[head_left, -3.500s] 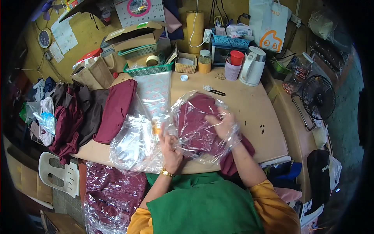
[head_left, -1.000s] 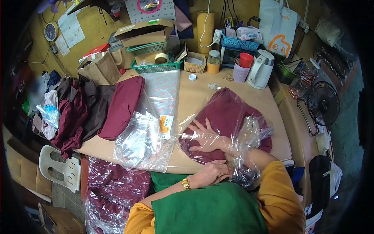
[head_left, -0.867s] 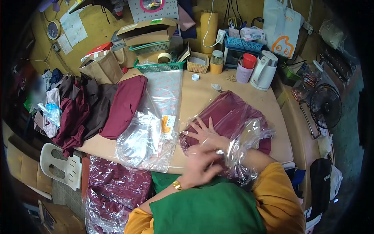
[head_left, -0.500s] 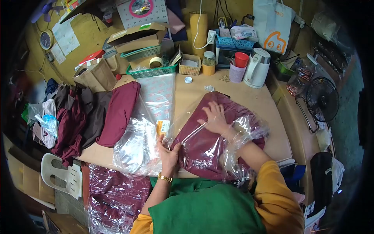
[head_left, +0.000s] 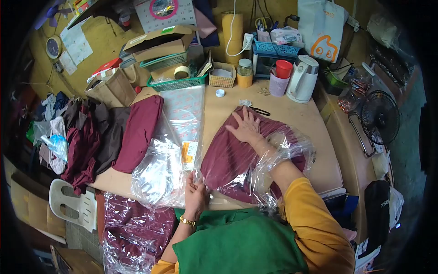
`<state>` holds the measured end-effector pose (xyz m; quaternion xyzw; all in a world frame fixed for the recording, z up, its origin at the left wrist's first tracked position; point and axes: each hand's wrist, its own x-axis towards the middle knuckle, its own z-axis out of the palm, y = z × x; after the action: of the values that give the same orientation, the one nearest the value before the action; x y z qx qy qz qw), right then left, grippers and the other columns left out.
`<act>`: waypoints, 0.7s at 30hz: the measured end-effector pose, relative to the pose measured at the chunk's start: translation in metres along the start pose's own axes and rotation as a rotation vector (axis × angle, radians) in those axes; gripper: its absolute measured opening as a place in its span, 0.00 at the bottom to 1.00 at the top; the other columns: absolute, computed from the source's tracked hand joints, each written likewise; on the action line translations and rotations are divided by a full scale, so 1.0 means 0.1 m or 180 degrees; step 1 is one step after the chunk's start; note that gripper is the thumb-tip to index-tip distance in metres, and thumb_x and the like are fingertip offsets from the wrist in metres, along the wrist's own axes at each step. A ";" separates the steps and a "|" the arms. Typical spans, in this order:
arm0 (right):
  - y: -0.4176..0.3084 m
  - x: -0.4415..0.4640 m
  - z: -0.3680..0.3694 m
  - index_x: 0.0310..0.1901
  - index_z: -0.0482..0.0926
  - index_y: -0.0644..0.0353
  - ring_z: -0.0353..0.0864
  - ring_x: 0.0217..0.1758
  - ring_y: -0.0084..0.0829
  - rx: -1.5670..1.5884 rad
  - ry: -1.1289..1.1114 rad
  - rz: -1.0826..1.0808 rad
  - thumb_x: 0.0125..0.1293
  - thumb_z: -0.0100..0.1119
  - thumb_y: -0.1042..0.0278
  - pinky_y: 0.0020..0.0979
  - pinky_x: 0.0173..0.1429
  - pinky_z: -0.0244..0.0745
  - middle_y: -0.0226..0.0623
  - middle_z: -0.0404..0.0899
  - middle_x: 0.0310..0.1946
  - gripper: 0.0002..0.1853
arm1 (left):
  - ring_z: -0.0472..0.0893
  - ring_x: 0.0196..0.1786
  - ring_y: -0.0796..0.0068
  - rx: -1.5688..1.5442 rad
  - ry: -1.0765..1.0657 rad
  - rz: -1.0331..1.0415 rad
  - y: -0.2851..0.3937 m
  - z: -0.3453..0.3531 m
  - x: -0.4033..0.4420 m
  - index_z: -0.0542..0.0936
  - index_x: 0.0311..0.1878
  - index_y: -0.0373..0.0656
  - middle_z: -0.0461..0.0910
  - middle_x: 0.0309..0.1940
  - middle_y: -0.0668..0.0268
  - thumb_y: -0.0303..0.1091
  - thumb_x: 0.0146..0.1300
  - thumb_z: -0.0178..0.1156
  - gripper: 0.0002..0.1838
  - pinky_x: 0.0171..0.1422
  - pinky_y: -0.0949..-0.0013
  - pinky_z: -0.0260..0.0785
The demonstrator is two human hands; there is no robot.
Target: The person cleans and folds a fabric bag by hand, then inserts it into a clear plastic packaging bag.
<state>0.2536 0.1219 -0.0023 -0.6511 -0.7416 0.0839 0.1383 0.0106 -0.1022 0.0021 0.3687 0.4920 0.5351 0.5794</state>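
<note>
A folded maroon cloth [head_left: 228, 157] lies on the table in front of me, with a crumpled clear plastic bag [head_left: 285, 146] over its right and near parts. My right hand [head_left: 246, 128] rests flat on the far part of the cloth, fingers spread. Loose plastic bunches around that forearm. Near the cloth's left corner, my left hand [head_left: 196, 194] is closed in a pinch at the edge of clear plastic; its fingertips are partly hidden. Just beyond it, an orange-and-white label [head_left: 189, 154] lies among a stack of clear plastic bags [head_left: 159, 169].
Maroon and dark garments [head_left: 105, 132] pile up at the left. A wrapped maroon bundle [head_left: 137, 228] hangs below the table edge. Along the back stand green baskets [head_left: 178, 83], a jar [head_left: 245, 73], a red cup [head_left: 284, 69] and a white kettle [head_left: 303, 80]. A black fan [head_left: 379, 118] stands right.
My right hand has moved toward the cloth's far end. The plastic has drawn back from the cloth's far left part. My left hand has shifted slightly nearer me, its fingers more tightly closed.
</note>
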 end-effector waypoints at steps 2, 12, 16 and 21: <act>-0.06 0.01 0.09 0.77 0.56 0.48 0.40 0.81 0.59 -0.0024 0.0158 0.0169 0.69 0.47 0.32 0.68 0.77 0.35 0.54 0.38 0.80 0.42 | 0.70 0.34 0.84 -0.1442 0.0282 -0.0668 0.12 0.17 -0.04 0.56 0.72 0.45 0.70 0.35 0.74 0.28 0.68 0.62 0.34 0.45 0.71 0.71; 0.32 -1.89 -1.17 0.73 0.65 0.58 0.56 0.79 0.53 0.1309 -0.1706 -0.0746 0.71 0.53 0.59 0.50 0.77 0.56 0.57 0.59 0.74 0.30 | 0.79 0.59 0.64 -0.1128 -0.0138 -0.0284 0.12 -0.01 0.22 0.64 0.68 0.34 0.77 0.59 0.54 0.30 0.67 0.65 0.30 0.66 0.56 0.73; 0.13 -2.60 -1.70 0.57 0.80 0.60 0.79 0.60 0.39 0.2762 -0.1275 -0.1008 0.64 0.60 0.67 0.34 0.65 0.69 0.50 0.80 0.55 0.19 | 0.84 0.51 0.64 -0.1377 -0.0206 -0.0695 0.12 -0.04 0.36 0.70 0.62 0.28 0.81 0.52 0.51 0.27 0.69 0.61 0.22 0.57 0.61 0.80; 0.12 -2.27 -1.34 0.35 0.83 0.62 0.84 0.36 0.31 0.1637 -0.0929 -0.0433 0.61 0.60 0.74 0.34 0.43 0.77 0.41 0.85 0.33 0.04 | 0.84 0.43 0.67 -0.0714 -0.0258 -0.0628 0.14 0.13 0.92 0.77 0.55 0.31 0.83 0.45 0.56 0.32 0.72 0.60 0.15 0.49 0.64 0.80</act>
<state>0.3333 -0.1087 0.0986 -0.5246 -0.7499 0.3521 0.1959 0.0143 -0.0079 0.0025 0.2729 0.4392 0.5118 0.6861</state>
